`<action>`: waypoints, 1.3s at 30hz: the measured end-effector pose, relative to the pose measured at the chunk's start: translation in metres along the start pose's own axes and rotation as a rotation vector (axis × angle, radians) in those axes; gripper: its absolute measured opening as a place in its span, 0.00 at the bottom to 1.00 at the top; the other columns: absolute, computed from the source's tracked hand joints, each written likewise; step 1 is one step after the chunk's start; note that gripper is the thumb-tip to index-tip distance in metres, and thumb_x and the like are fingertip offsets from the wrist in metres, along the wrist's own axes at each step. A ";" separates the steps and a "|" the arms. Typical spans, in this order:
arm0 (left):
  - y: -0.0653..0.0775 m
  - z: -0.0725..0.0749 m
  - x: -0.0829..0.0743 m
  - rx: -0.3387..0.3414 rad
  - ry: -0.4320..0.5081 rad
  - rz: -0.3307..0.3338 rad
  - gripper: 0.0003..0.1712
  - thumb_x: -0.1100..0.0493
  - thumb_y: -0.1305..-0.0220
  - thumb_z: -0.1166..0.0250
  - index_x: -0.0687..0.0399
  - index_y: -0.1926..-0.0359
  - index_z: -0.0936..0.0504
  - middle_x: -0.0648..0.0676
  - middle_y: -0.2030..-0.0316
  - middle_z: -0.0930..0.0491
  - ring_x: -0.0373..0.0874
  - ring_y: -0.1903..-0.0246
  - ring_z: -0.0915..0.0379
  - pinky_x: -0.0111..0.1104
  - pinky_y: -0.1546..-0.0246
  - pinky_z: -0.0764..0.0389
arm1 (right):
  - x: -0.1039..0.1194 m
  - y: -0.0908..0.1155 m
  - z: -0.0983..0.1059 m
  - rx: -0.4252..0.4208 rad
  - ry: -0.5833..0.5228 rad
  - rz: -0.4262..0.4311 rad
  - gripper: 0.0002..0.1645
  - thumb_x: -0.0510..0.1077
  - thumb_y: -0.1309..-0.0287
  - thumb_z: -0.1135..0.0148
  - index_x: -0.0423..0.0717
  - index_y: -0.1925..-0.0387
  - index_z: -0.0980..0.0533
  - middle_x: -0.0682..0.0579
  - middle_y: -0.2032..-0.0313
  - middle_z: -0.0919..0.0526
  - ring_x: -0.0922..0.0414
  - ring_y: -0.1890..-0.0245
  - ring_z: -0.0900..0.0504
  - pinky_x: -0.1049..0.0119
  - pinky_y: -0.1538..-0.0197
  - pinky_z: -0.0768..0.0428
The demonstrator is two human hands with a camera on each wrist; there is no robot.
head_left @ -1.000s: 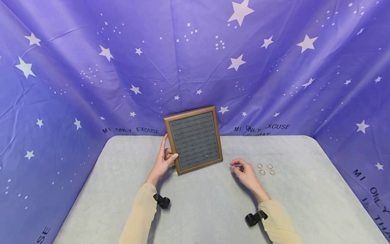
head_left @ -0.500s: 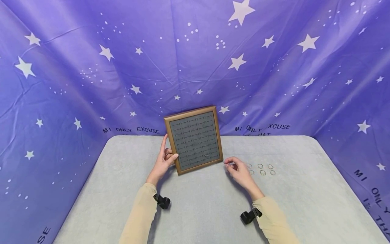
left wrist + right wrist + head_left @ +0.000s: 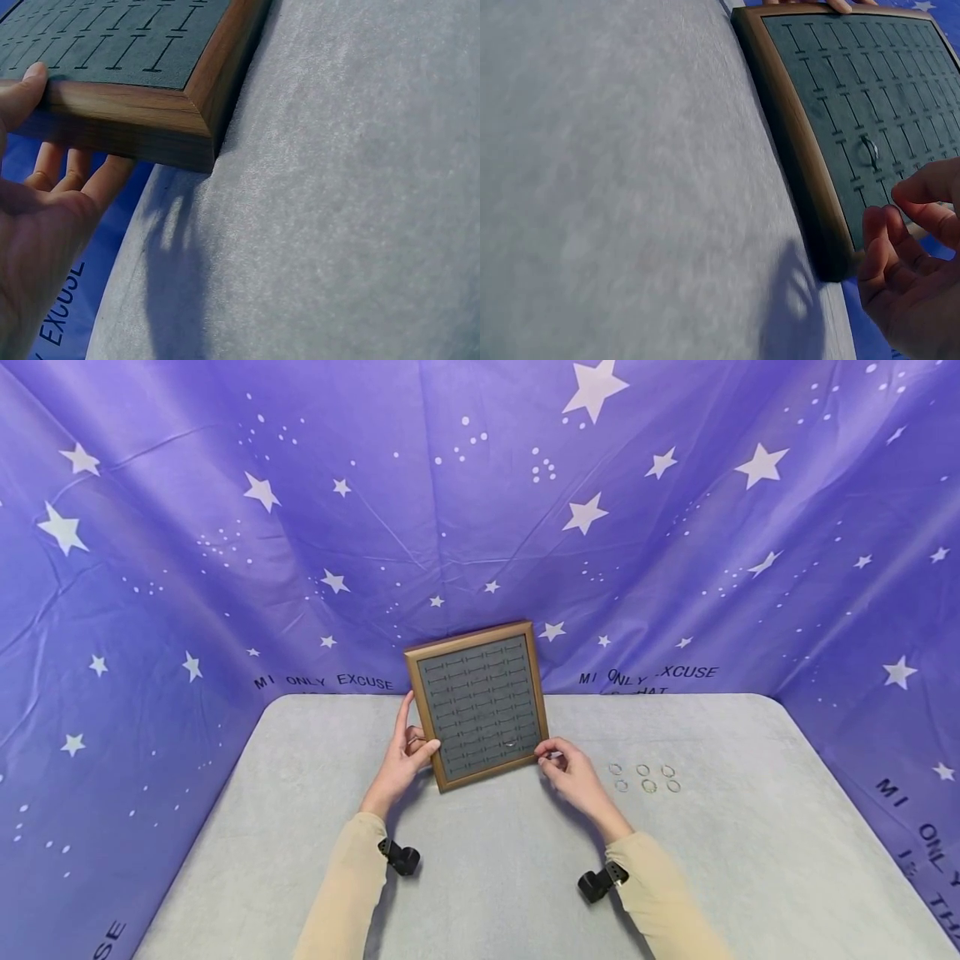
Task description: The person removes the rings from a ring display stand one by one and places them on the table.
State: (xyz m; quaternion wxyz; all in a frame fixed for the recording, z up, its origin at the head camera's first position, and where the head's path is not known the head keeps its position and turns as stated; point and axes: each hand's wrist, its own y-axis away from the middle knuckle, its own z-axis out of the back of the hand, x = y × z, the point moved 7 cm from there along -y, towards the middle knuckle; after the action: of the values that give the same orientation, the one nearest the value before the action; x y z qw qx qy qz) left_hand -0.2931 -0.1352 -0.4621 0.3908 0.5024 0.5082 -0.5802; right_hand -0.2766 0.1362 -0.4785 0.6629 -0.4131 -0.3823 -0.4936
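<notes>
A wooden-framed ring display tray [image 3: 480, 702] with a dark grey slotted pad stands tilted on the table near the back. My left hand [image 3: 396, 768] grips its left side, thumb [image 3: 28, 88] on the front rim and fingers behind. One ring [image 3: 873, 153] sits in a slot low on the right of the pad. My right hand [image 3: 576, 778] is at the tray's lower right corner, thumb and fingertips pinched together. A small glint shows at those fingertips, seemingly a ring mostly hidden by them. Right of that hand, several thin rings [image 3: 648, 792] lie in two rows on the table.
The grey cloth-covered table [image 3: 480, 877] has rounded back corners. A purple curtain with white stars [image 3: 480, 527] hangs close behind the tray and along both sides. Each wrist wears a black camera [image 3: 600, 883].
My right hand has moved left from near the rings to the tray's lower right corner, uncovering two more rings on the table. My left hand and the tray have stayed in place.
</notes>
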 end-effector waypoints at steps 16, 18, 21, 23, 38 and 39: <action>0.003 -0.003 -0.002 -0.012 -0.002 -0.028 0.50 0.73 0.36 0.40 0.48 0.23 0.60 0.57 0.60 0.29 0.46 0.65 0.26 0.31 0.64 0.24 | 0.012 -0.022 -0.027 0.012 0.082 0.104 0.15 0.26 0.46 0.40 0.37 0.56 0.23 0.46 0.65 0.24 0.57 0.71 0.26 0.68 0.66 0.26; 0.003 -0.003 -0.002 -0.013 -0.005 -0.033 0.50 0.73 0.36 0.40 0.49 0.23 0.60 0.58 0.59 0.29 0.47 0.64 0.26 0.31 0.64 0.24 | 0.013 -0.023 -0.028 -0.006 0.094 0.123 0.14 0.26 0.47 0.40 0.37 0.57 0.22 0.47 0.66 0.24 0.57 0.71 0.26 0.69 0.66 0.27; 0.003 -0.003 -0.002 -0.015 -0.014 -0.033 0.50 0.73 0.35 0.40 0.49 0.23 0.60 0.58 0.59 0.29 0.47 0.65 0.27 0.30 0.64 0.25 | 0.013 -0.022 -0.029 -0.023 0.104 0.140 0.13 0.26 0.47 0.39 0.37 0.60 0.21 0.47 0.67 0.25 0.57 0.71 0.27 0.69 0.67 0.27; 0.003 -0.003 -0.003 -0.015 -0.016 -0.033 0.50 0.73 0.36 0.40 0.49 0.23 0.61 0.58 0.59 0.29 0.47 0.65 0.27 0.30 0.64 0.25 | 0.013 -0.022 -0.031 -0.030 0.113 0.144 0.12 0.26 0.48 0.39 0.37 0.61 0.21 0.46 0.68 0.26 0.57 0.72 0.28 0.70 0.67 0.28; 0.004 -0.002 -0.001 -0.022 -0.035 -0.039 0.50 0.72 0.36 0.40 0.49 0.23 0.60 0.56 0.62 0.31 0.44 0.67 0.30 0.29 0.64 0.26 | 0.006 -0.025 -0.035 -0.070 0.115 0.122 0.03 0.29 0.48 0.39 0.36 0.70 0.25 0.48 0.70 0.30 0.57 0.71 0.29 0.71 0.68 0.29; 0.003 -0.001 0.000 -0.022 -0.038 -0.038 0.50 0.72 0.36 0.39 0.49 0.23 0.60 0.56 0.62 0.31 0.44 0.67 0.30 0.29 0.64 0.26 | 0.006 -0.025 -0.035 -0.071 0.113 0.124 0.03 0.30 0.47 0.40 0.36 0.69 0.25 0.48 0.70 0.30 0.57 0.71 0.29 0.71 0.67 0.29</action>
State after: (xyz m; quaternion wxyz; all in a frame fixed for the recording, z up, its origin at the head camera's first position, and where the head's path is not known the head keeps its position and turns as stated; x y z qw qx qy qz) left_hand -0.2895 -0.1344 -0.4623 0.3946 0.4772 0.5166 -0.5913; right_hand -0.2959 0.0972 -0.4812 0.6976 -0.4307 -0.3004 -0.4874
